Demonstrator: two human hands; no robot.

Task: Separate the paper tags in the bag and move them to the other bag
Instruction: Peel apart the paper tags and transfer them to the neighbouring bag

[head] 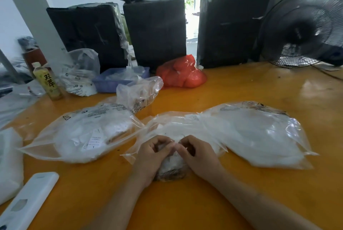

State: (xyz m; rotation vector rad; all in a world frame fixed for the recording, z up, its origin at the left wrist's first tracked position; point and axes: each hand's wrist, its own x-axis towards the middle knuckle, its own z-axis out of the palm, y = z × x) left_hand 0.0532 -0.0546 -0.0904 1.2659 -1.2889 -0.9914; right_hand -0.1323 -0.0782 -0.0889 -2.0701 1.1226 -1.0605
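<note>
Yellow table, bottle labelled 双萃

This looks like a small packing workshop or warehouse room, not a home. On the orange worktable lie many clear plastic bags full of white paper tags, and three big parcels wrapped in black plastic stand at the back. A standing fan, a blue tray and bare white walls with high windows also suggest a workplace.
</note>
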